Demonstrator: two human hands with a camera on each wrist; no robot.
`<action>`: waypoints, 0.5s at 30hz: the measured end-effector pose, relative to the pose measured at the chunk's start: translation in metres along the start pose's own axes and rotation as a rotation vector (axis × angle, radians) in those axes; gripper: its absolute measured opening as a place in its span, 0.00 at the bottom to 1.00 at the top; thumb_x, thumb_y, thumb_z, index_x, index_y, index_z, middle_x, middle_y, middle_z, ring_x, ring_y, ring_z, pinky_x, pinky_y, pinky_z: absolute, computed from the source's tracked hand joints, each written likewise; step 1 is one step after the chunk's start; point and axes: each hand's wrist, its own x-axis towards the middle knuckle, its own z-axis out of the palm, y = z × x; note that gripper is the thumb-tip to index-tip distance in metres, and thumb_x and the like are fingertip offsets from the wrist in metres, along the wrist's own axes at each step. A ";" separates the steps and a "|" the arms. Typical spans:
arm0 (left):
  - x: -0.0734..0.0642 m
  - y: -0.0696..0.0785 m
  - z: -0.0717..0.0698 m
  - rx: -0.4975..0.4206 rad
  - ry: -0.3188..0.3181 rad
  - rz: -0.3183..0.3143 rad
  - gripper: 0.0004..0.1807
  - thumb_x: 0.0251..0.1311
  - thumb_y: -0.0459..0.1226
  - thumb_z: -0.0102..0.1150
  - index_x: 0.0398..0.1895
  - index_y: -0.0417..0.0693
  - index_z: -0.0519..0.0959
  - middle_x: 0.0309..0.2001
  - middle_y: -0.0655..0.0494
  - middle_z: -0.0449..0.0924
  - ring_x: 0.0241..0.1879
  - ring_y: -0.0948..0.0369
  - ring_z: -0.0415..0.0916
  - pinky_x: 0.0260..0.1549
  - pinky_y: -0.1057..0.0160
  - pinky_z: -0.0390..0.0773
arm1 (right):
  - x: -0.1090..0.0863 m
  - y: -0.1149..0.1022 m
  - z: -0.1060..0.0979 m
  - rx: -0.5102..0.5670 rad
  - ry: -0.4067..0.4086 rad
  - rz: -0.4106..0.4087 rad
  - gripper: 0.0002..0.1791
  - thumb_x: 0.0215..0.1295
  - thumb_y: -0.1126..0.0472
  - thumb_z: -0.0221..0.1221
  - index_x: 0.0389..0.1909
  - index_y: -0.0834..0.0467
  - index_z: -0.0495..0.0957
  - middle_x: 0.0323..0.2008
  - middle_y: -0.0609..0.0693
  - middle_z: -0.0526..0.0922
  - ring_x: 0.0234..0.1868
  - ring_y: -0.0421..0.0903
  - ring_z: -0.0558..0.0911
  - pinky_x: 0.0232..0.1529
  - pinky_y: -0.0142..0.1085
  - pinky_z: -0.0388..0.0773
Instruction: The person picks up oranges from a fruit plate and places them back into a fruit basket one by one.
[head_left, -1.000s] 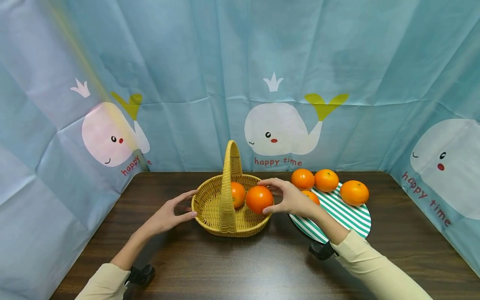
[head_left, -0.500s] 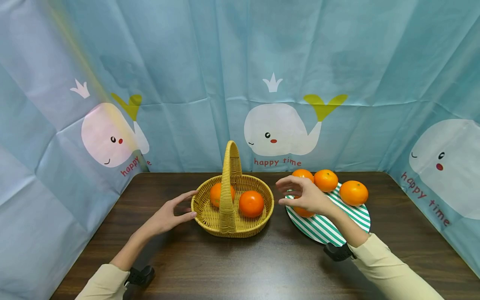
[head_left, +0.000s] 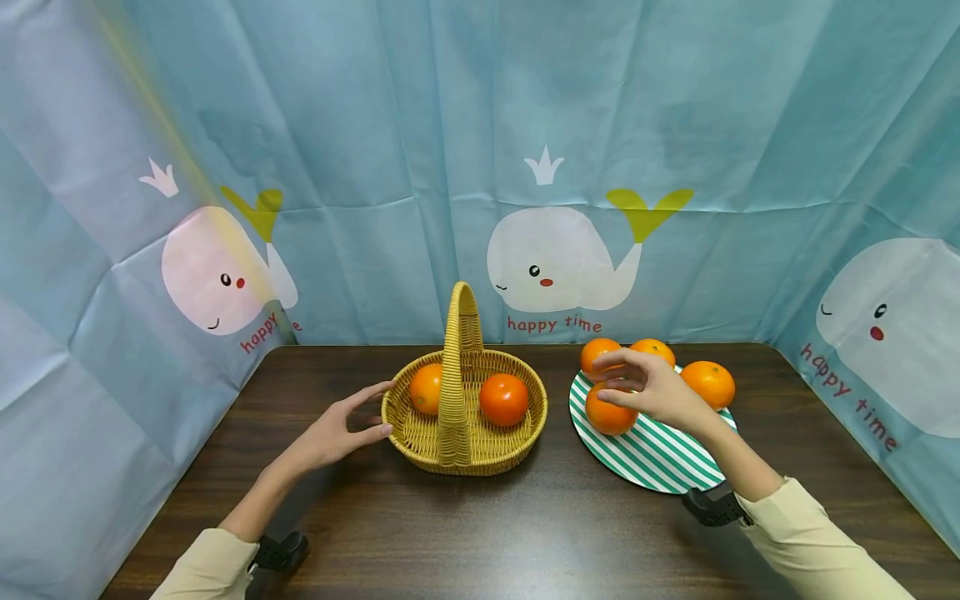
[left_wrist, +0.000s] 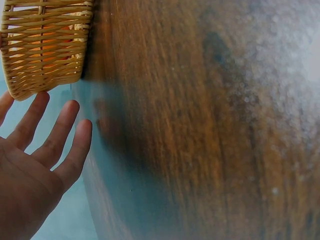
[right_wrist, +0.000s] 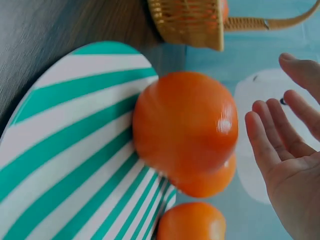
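My left hand touches the left side of the yellow wicker basket with thumb and fingertips, its fingers fairly straight and spread. Inside the basket, an orange lies left of the handle, partly hidden by it. On the handle's right sits a redder round fruit. My right hand, holding nothing, hovers over the striped plate, fingers loosely bent. Just below its fingertips lies the nearest orange; in the right wrist view that orange is apart from the fingers.
The round green-and-white plate lies right of the basket. More oranges stand at its back and right, such as this one. The dark wooden table ends at a blue curtain printed with whales.
My right hand let go of the redder fruit in the basket and moved right, over the plate. The other orange in the basket rolled left past the handle. My left hand stayed put.
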 end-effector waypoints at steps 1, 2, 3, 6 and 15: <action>0.000 0.000 0.000 -0.003 -0.004 -0.001 0.37 0.68 0.39 0.66 0.76 0.40 0.63 0.72 0.37 0.64 0.52 0.44 0.81 0.54 0.36 0.74 | -0.002 0.001 -0.002 -0.006 0.005 -0.006 0.22 0.64 0.71 0.68 0.58 0.68 0.76 0.54 0.67 0.78 0.55 0.66 0.80 0.53 0.39 0.80; 0.000 0.000 0.000 -0.006 -0.008 0.001 0.37 0.68 0.39 0.66 0.76 0.40 0.63 0.72 0.37 0.64 0.52 0.44 0.81 0.54 0.36 0.74 | -0.003 0.002 -0.004 -0.009 0.010 -0.007 0.22 0.65 0.71 0.67 0.58 0.69 0.76 0.54 0.69 0.77 0.55 0.66 0.80 0.53 0.38 0.80; 0.000 -0.001 0.000 -0.007 -0.009 -0.001 0.37 0.68 0.39 0.66 0.77 0.40 0.63 0.72 0.38 0.64 0.53 0.44 0.81 0.54 0.36 0.74 | -0.005 0.002 -0.006 -0.017 0.015 -0.011 0.22 0.65 0.71 0.67 0.58 0.70 0.75 0.54 0.71 0.77 0.55 0.67 0.79 0.53 0.38 0.80; 0.000 -0.001 0.000 -0.006 -0.010 -0.002 0.37 0.68 0.39 0.66 0.77 0.40 0.63 0.72 0.37 0.64 0.53 0.43 0.80 0.54 0.36 0.74 | -0.011 0.004 -0.013 -0.036 0.026 -0.008 0.22 0.66 0.71 0.66 0.58 0.72 0.75 0.54 0.72 0.76 0.54 0.66 0.79 0.53 0.37 0.80; 0.000 -0.001 -0.001 -0.018 -0.009 -0.005 0.37 0.68 0.37 0.66 0.76 0.40 0.63 0.71 0.35 0.65 0.53 0.44 0.81 0.53 0.38 0.76 | -0.026 0.013 -0.026 -0.054 0.055 0.034 0.21 0.65 0.69 0.67 0.58 0.67 0.76 0.55 0.68 0.77 0.57 0.70 0.76 0.53 0.37 0.79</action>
